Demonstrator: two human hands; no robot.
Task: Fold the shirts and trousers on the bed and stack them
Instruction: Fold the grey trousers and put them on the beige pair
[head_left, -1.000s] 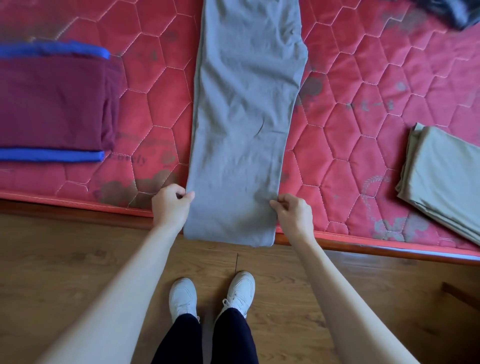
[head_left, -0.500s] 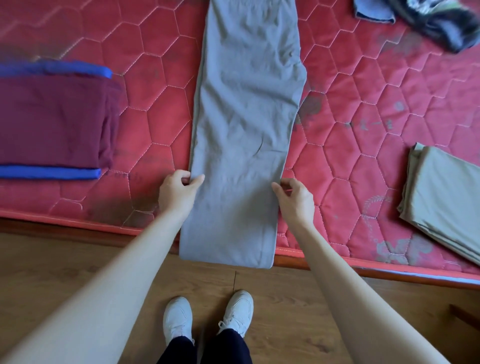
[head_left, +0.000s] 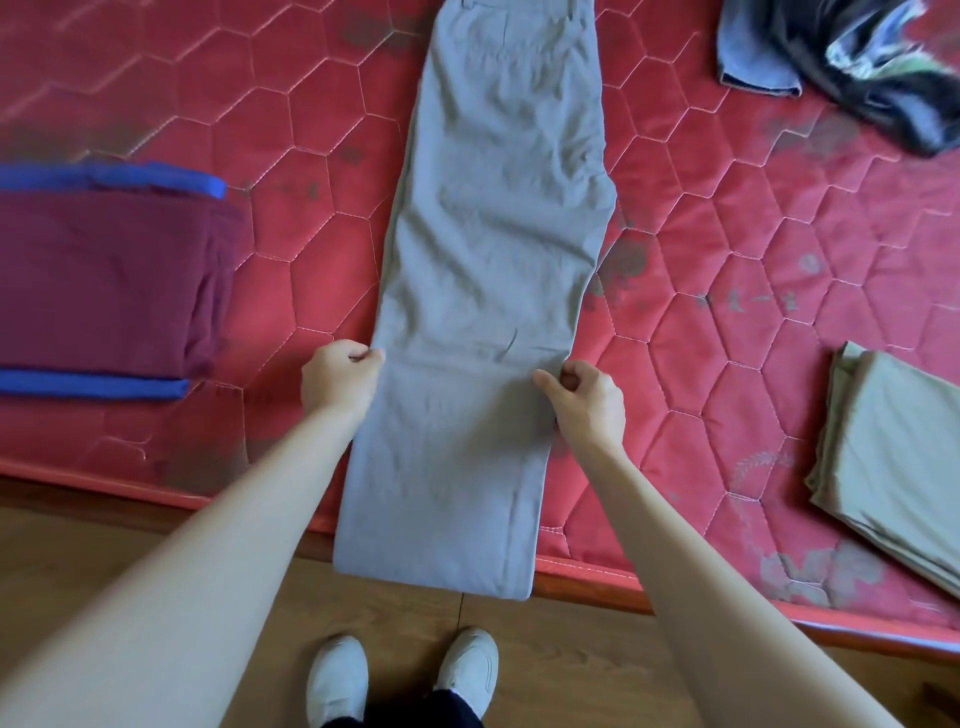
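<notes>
Trousers (head_left: 488, 291) pinched by both hands — folded stacks (head_left: 104, 280) flank them.

Grey trousers (head_left: 493, 291) laid out flat: one
Folded stacks on the mattress (head_left: 727, 364): two, a maroon and blue stack (head_left: 104, 280) and a folded khaki garment (head_left: 904, 467)
Unfolded clothes in a heap (head_left: 852, 62): one pile, number of pieces unclear
Hands: two, left hand (head_left: 340, 376), right hand (head_left: 587, 402)
White shoes (head_left: 405, 675): two
</notes>
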